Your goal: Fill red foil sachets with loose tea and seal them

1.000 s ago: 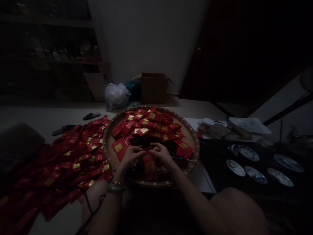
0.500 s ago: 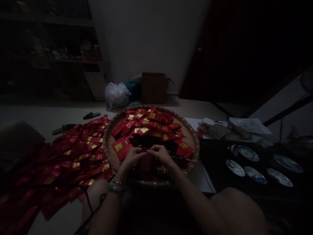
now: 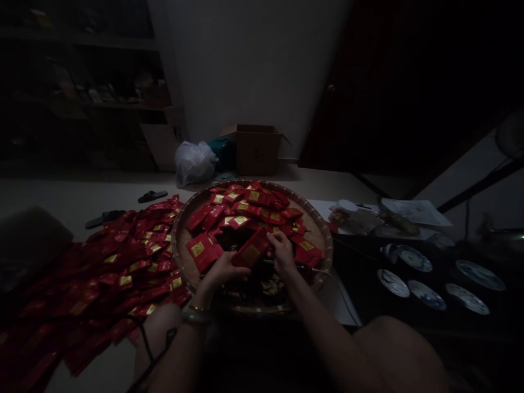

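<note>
Between my hands, over the near half of a round woven tray [image 3: 317, 218], is a red packet [image 3: 252, 248] with a gold label, held tilted. My left hand [image 3: 226, 268] grips its lower left side, thumb across the front. The fingers of my right hand [image 3: 281, 252] pinch its upper right edge. Similar red packets [image 3: 249, 204] are heaped in the far half of the tray. Below the held packet lies dark loose stuff [image 3: 270, 286], too dim to name. A dark-handled tool with a pale cord [image 3: 305, 267] lies by my right wrist, partly hidden.
A large pile of red packets [image 3: 123, 273] covers the floor at left, with slippers [image 3: 152, 196] behind. An open carton [image 3: 258, 150] and a white plastic bag [image 3: 195, 162] stand by the wall. Several blue-and-white dishes [image 3: 428, 295] lie on the dark surface at right.
The packet has been raised and turned, so its gold label now shows. My right hand moved right and up along its edge; my left hand shifted slightly down.
</note>
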`<state>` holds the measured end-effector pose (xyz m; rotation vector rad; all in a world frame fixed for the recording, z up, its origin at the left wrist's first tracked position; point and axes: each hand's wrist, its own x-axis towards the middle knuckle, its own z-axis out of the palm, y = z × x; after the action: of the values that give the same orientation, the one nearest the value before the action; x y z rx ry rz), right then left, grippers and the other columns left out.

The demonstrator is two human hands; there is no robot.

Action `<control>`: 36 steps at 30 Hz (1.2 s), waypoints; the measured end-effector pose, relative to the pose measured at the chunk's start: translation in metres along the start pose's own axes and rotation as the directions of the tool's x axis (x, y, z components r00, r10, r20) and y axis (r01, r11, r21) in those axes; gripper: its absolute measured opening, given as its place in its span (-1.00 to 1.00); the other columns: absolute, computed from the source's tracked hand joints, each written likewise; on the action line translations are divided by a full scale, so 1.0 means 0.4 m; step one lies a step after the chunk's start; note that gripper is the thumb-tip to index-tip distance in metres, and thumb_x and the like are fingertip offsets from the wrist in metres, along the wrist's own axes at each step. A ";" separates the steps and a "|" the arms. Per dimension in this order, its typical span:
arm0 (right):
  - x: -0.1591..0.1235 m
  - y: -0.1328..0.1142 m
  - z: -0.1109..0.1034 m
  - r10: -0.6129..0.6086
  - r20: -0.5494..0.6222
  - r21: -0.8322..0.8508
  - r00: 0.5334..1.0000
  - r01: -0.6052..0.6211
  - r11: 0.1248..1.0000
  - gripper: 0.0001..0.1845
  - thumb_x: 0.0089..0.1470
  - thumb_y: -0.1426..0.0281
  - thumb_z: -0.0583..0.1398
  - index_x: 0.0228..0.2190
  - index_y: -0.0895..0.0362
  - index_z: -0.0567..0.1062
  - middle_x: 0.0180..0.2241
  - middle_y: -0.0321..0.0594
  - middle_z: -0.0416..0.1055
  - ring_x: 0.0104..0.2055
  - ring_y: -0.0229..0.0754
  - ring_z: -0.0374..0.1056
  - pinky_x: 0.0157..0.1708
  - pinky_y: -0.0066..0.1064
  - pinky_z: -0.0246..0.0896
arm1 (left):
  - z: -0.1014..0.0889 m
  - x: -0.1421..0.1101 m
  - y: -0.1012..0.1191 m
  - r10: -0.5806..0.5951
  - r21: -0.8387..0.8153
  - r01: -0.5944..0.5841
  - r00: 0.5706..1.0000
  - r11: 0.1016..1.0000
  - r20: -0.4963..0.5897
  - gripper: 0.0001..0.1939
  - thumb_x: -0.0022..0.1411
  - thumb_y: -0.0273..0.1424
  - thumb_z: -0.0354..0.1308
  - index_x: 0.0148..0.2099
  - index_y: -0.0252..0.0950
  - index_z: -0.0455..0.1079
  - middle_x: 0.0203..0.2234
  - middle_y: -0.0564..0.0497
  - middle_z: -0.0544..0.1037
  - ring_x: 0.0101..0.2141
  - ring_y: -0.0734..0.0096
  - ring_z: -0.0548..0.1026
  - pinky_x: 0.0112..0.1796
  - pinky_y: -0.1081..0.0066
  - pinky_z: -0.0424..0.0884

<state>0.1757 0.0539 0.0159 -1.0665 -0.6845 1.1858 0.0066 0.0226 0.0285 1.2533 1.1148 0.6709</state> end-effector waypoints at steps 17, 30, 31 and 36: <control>0.030 -0.066 -0.029 0.047 0.458 -0.416 0.888 0.167 0.894 -0.63 -0.29 0.14 0.31 -0.67 0.14 0.31 -0.71 -0.43 0.18 -0.63 -0.37 0.06 -0.61 -0.52 -0.04 | -0.046 0.010 -0.008 0.172 -0.130 -0.191 0.974 0.973 -0.148 -0.21 -0.19 -0.23 0.40 0.13 -0.33 0.33 0.11 -0.26 0.38 0.12 0.01 0.32 0.09 0.14 0.25; -0.032 -0.049 0.006 0.172 0.446 -0.412 0.878 0.031 0.911 -0.70 -0.29 0.20 0.34 -0.59 0.18 0.45 -0.73 -0.43 0.27 -0.70 -0.41 0.10 -0.69 -0.55 -0.05 | -0.025 0.005 0.000 0.167 -0.069 -0.207 0.913 0.976 -0.372 -0.70 -0.22 -0.26 0.39 -0.42 -0.34 0.52 -0.53 0.00 0.58 -0.44 0.32 0.50 -0.38 0.44 0.39; -0.031 -0.048 0.005 0.171 0.433 -0.406 0.885 0.022 0.914 -0.69 -0.31 0.20 0.35 -0.61 0.18 0.45 -0.75 -0.44 0.25 -0.71 -0.41 0.09 -0.70 -0.56 -0.07 | -0.021 0.005 0.002 0.173 -0.079 -0.219 0.909 0.973 -0.379 -0.70 -0.23 -0.25 0.39 -0.43 -0.33 0.52 -0.52 0.01 0.58 -0.43 0.32 0.50 -0.37 0.44 0.40; -0.028 -0.033 0.016 0.117 0.398 -0.331 0.910 0.023 0.944 -0.65 -0.37 0.18 0.37 -0.68 0.16 0.40 -0.80 -0.45 0.22 -0.76 -0.42 0.05 -0.74 -0.56 -0.11 | -0.002 0.005 0.011 0.139 -0.152 -0.188 0.948 0.970 -0.287 -0.59 -0.22 -0.19 0.38 -0.32 -0.36 0.52 -0.44 -0.03 0.61 -0.33 0.24 0.52 -0.30 0.40 0.41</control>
<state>0.1722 0.0450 0.0314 -1.1190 -1.2293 1.3897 0.0072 0.0260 0.0323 1.1296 1.1537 1.0739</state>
